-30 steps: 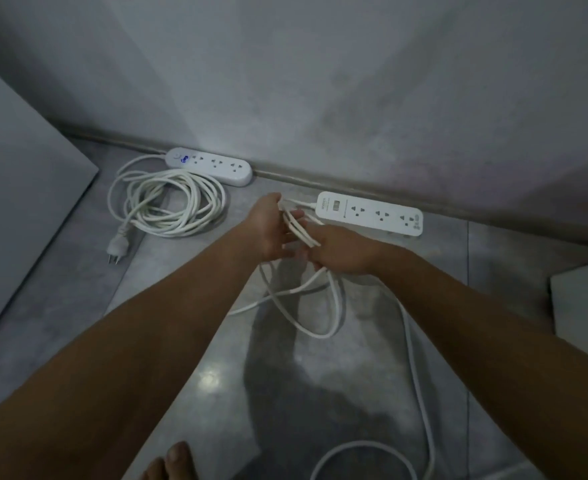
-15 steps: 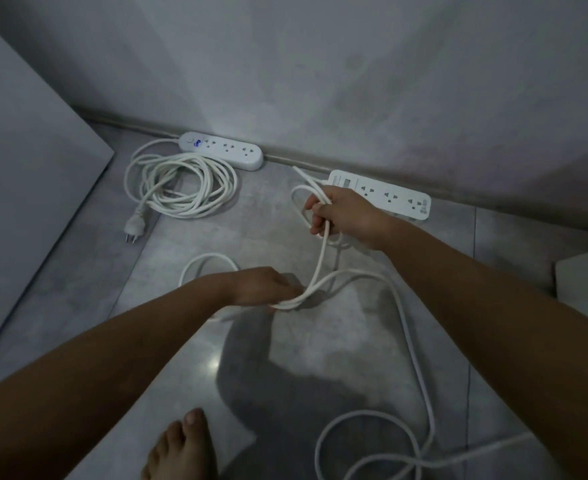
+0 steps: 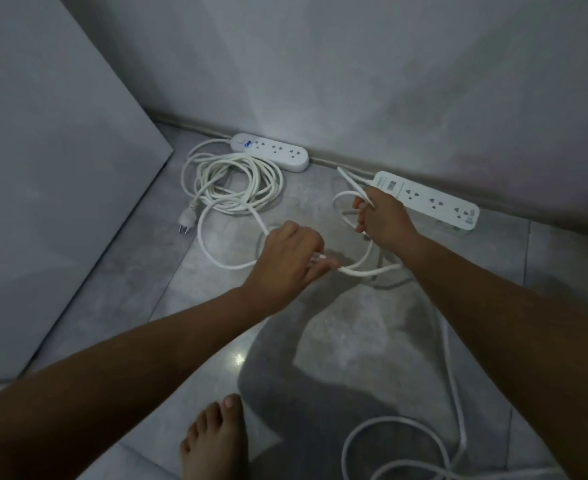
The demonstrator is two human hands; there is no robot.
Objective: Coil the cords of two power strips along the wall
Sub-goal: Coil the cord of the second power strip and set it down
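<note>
Two white power strips lie against the wall. The left power strip (image 3: 271, 152) has its cord coiled in a heap (image 3: 231, 181) beside it, plug (image 3: 185, 224) on the floor. The right power strip (image 3: 427, 201) has a loose white cord (image 3: 361, 271). My right hand (image 3: 382, 218) grips a few loops of that cord just in front of the strip. My left hand (image 3: 290, 261) pinches the same cord lower down, a loop curving out to its left. The rest of the cord trails along the floor to the lower right (image 3: 458, 420).
A grey panel (image 3: 53, 188) leans at the left over the tiled floor (image 3: 136, 292). The grey wall (image 3: 354, 81) runs behind both strips. A bare foot (image 3: 216, 441) stands at the bottom centre, near the trailing cord.
My left hand has lifted the cord from near the floor up and right, toward my right hand. My right hand still holds the loops by the strip. The view has shifted slightly.
</note>
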